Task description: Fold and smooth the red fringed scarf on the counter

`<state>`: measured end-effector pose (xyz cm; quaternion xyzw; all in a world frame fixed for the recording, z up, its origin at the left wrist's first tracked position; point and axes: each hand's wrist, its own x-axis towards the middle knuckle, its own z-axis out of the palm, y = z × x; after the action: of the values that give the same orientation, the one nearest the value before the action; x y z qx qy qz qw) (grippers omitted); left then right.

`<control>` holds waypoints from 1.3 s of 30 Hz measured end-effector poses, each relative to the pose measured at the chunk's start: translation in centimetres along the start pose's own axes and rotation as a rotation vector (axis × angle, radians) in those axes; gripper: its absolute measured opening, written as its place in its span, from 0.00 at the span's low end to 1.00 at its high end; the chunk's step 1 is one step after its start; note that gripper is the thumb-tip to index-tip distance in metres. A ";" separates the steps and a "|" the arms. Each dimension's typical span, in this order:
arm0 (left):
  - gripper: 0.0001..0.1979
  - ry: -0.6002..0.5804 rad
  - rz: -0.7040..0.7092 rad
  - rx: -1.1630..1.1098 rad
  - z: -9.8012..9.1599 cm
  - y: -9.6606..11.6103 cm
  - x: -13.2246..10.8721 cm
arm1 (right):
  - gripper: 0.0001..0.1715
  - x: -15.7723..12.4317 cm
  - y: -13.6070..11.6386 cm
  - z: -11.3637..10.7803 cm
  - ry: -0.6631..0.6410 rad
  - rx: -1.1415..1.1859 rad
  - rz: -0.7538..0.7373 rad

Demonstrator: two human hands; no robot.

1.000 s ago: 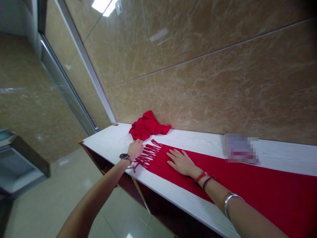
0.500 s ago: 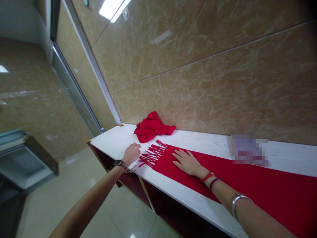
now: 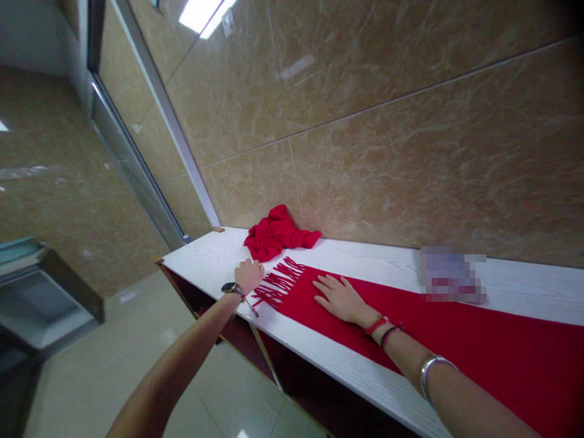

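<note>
A long red scarf [image 3: 460, 334] lies flat along the white tabletop, with its fringe [image 3: 278, 283] at the left end. My right hand [image 3: 342, 298] rests palm down on the scarf just behind the fringe, fingers spread. At the outer ends of the strands is my left hand [image 3: 249, 275], its fingers curled in and closed. Whether a strand is caught in them is hidden. Behind the left hand, against the wall, a crumpled red cloth [image 3: 278, 234] sits in a heap.
The narrow white table [image 3: 191, 258] runs along a brown marble-tiled wall [image 3: 387, 170]. A blurred-out package [image 3: 449, 274] lies behind the scarf. Below the tabletop are dark open compartments [image 3: 314, 401]. A box-like piece of furniture [image 3: 50, 298] stands on the tiled floor at left.
My left hand has shifted slightly right and up, toward the fringe ends, and its fingers look more curled. The right hand stays flat on the scarf. The view has shifted a little.
</note>
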<state>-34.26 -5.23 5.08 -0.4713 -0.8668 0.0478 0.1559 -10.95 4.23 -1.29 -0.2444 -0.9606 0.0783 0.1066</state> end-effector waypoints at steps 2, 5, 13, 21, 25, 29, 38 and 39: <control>0.13 0.052 0.077 -0.031 -0.5 0.1 -1.5 | 0.31 0.0 0.0 0.1 0.005 -0.001 -0.001; 0.11 0.058 0.322 -0.166 0.0 2.6 -5.3 | 0.30 0.0 0.0 0.2 0.015 -0.011 -0.007; 0.17 0.006 0.104 -0.023 2.4 3.2 -5.1 | 0.31 -0.1 0.0 0.1 0.009 0.006 -0.002; 0.17 0.100 0.037 0.030 -0.3 1.3 -4.4 | 0.30 0.0 0.0 -0.1 0.000 0.033 -0.001; 0.15 0.127 0.387 -0.082 -0.4 5.9 -8.3 | 0.30 0.1 0.2 0.2 -0.006 0.029 0.003; 0.17 0.081 0.238 -0.074 1.5 5.9 -7.1 | 0.30 0.1 0.1 0.1 -0.002 0.040 0.004; 0.25 0.077 -0.106 -0.063 1.6 0.2 -2.8 | 0.29 0.2 0.3 0.4 0.040 0.054 -0.009; 0.25 0.116 -0.009 -0.095 1.3 1.2 -3.4 | 0.28 0.3 0.2 0.5 0.055 0.052 -0.013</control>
<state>-31.96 -7.31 2.79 -0.4762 -0.8597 -0.0214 0.1834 -11.22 4.54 -1.75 -0.2373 -0.9566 0.0958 0.1396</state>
